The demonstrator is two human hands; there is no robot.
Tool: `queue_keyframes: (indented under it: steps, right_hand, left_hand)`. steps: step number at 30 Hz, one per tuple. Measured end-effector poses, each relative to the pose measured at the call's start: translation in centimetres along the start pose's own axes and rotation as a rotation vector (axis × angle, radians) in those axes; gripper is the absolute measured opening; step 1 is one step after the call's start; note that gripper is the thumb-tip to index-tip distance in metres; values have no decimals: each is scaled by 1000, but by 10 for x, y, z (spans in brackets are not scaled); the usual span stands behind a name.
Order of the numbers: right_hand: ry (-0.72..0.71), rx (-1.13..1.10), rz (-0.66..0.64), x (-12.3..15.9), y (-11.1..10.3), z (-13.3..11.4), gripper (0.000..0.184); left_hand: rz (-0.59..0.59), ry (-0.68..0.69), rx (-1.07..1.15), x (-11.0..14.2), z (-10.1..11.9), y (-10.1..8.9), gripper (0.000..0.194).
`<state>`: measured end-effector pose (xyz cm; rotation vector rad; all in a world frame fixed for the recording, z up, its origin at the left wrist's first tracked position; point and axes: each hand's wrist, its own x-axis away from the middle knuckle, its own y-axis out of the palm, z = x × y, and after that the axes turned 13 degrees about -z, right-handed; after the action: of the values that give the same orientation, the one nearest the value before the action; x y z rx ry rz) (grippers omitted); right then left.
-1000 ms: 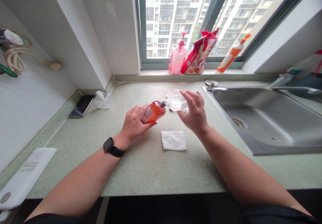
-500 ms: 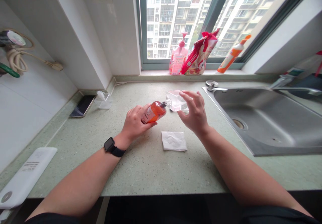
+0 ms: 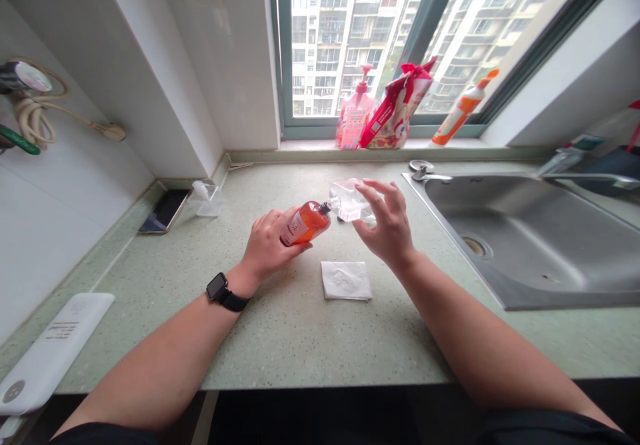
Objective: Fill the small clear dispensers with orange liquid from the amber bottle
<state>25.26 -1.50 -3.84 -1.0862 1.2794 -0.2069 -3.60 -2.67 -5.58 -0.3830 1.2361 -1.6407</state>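
Observation:
My left hand (image 3: 270, 242), wearing a black watch, is wrapped round a bottle of orange liquid (image 3: 311, 222) with a pale label. The bottle is tilted, its black-threaded neck pointing up and right. Against that neck, the clear neck of a transparent square bottle (image 3: 349, 200) is lined up, also tilted. My right hand (image 3: 385, 218) grips this clear bottle between thumb and fingertips. Whether liquid passes between the necks I cannot tell. Just below the necks, a small black piece (image 3: 341, 218) lies on the counter. A folded white tissue (image 3: 346, 280) lies nearer me, between my forearms.
A steel sink (image 3: 500, 232) is set in at the right. On the left are a phone (image 3: 165, 210), a clear container with a white pump (image 3: 207, 202) and a long white device (image 3: 55, 352). A pink pump bottle (image 3: 354, 118), a red bag (image 3: 397, 108) and an orange-white bottle (image 3: 460, 112) stand on the windowsill.

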Motion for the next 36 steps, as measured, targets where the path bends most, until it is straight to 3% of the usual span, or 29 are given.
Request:
queue_keyframes:
  steps: [36]
  right_hand:
    - [-80, -127, 47, -2, 0, 3, 83]
  left_hand:
    - [-14, 17, 33, 1, 0, -3, 78]
